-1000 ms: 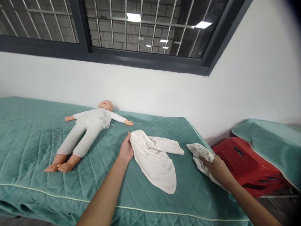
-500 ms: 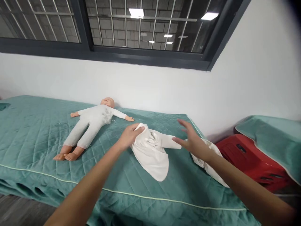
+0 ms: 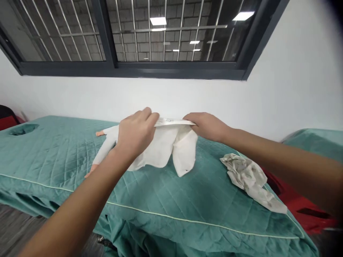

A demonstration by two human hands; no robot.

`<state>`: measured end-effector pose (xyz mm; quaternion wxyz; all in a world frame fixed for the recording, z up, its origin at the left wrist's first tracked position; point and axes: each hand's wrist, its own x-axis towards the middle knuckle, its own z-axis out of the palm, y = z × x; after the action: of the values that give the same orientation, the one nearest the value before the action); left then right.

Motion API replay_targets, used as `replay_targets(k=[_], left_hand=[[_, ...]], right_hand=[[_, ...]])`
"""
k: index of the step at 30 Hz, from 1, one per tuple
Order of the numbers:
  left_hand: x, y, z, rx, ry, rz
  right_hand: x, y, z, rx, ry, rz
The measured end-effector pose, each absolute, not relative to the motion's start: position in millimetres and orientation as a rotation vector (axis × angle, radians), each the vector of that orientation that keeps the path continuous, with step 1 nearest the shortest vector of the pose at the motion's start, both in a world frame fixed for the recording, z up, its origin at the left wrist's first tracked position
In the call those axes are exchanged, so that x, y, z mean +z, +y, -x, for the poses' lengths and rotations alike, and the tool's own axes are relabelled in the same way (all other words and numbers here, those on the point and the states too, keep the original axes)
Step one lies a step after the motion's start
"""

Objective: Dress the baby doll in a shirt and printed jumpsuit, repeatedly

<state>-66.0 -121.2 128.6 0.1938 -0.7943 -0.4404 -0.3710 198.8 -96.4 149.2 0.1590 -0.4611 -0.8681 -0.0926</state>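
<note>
A small white garment [image 3: 163, 146] hangs stretched between my two hands above the bed, its upper edge pulled fairly straight. My left hand [image 3: 138, 130] is closed on one end of that edge. The other end is gripped by my right hand [image 3: 206, 125], fingers folded over the cloth. Behind my left hand and forearm lies a baby doll [image 3: 103, 150] in white clothing; one arm, a leg and part of a foot show, and its head is hidden. To the right of the garment, a crumpled whitish patterned cloth [image 3: 249, 178] rests near the bed's end.
A green quilted cover [image 3: 193, 203] with pale piping drapes the bed, which has a round recess [image 3: 24, 129] at its left. Beyond stands a white wall [image 3: 80, 94] under a dark-framed barred window [image 3: 177, 71]. A red plastic object [image 3: 308, 214] sits past the right end.
My right hand has moved in and taken hold of the white garment. Both hands have raised and spread it. The view has shifted, and the doll is now mostly covered by my left hand and the cloth.
</note>
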Motion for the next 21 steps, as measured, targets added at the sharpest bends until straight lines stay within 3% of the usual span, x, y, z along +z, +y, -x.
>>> replay_targets(k=[7, 11, 14, 17, 21], left_hand=[[69, -89, 103, -1.495, -1.582, 2.06], [64, -79, 107, -1.722, -1.832, 2.106], [71, -66, 106, -1.51, -2.009, 2.222], [68, -42, 99, -1.022, -2.097, 2.344], [38, -10, 72, -0.461, -2.05, 2.315]], right_hand=[[137, -124, -240, 0.054, -2.108, 1.534], [134, -128, -263, 0.217, -1.85, 1.673], [129, -119, -285, 0.418, -1.8, 1.793], [111, -97, -305, 0.543, -1.912, 1.907], [62, -57, -312, 0.275, -2.092, 2.041]])
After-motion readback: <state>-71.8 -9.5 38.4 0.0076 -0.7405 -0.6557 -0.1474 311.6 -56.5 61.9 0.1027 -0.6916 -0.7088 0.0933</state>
